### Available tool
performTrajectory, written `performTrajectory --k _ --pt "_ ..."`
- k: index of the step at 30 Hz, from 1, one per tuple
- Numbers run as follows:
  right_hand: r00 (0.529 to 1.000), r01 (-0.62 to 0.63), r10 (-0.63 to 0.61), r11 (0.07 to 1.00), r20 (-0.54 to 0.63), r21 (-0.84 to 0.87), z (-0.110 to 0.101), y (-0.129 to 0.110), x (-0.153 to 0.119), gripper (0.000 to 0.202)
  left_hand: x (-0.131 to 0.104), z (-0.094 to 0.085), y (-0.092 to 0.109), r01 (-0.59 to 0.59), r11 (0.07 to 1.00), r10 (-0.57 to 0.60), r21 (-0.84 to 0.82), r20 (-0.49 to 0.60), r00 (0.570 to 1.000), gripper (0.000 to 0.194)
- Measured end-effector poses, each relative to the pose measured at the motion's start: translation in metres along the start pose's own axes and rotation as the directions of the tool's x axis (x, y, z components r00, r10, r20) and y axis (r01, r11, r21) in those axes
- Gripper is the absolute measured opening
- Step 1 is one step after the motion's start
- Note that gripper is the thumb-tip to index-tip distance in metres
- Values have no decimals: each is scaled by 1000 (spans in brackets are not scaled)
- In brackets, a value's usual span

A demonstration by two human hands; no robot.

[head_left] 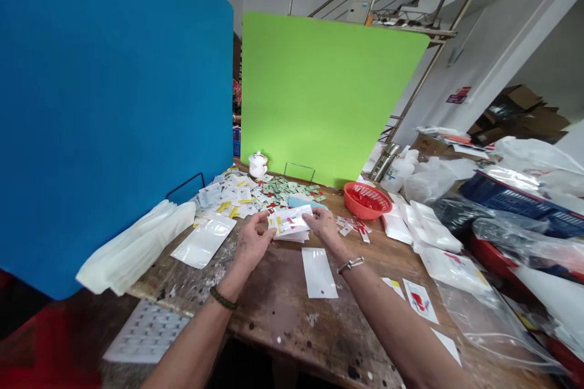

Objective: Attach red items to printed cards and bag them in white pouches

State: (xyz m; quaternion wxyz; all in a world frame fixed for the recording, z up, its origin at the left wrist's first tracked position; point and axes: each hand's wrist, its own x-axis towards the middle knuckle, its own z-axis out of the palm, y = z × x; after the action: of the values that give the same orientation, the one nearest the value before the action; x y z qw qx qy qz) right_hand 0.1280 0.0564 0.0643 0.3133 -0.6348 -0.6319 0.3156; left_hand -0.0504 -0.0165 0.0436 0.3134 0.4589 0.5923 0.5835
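Observation:
Between my two hands a small white printed packet (290,219) with yellow and red marks is held above the wooden table (274,298). My left hand (254,240) pinches its left end between thumb and fingers. At its right end, the fingers of my right hand (323,223) are closed on it. Below the packet, the edges of more white pieces show. A blank white sleeve (319,273) lies nearer me, and a larger white pouch (204,240) lies to the left. Past my hands spreads a heap of small white, yellow and green cards (244,194).
A red basket (367,200) stands right of the heap, a white lidded pot (258,165) behind it. Stacked white sheets (137,246) lie far left. Blue (114,115) and green (328,97) panels rise behind. Plastic bags and a blue crate (515,200) crowd the right.

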Motion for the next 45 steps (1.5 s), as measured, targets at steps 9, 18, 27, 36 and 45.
performTrajectory --k 9,18,27,36,45 --pt "964 260 -253 838 80 -479 -28 22 -37 20 -51 7 -11 -368 847 254 384 316 914 14" --pt "837 536 -517 705 180 -464 -17 87 -156 12 -81 24 -16 -408 832 229 375 438 870 13" --pt "898 399 -437 861 -58 -316 -14 91 -156 12 -101 34 -16 -465 832 317 303 428 846 48" --pt "882 433 -467 860 -72 -269 -13 80 -169 20 -98 34 -13 -534 801 335 271 535 776 33" --pt "975 219 -211 964 -72 148 -47 63 -177 18 -97 25 36 -576 780 319 245 635 703 16"
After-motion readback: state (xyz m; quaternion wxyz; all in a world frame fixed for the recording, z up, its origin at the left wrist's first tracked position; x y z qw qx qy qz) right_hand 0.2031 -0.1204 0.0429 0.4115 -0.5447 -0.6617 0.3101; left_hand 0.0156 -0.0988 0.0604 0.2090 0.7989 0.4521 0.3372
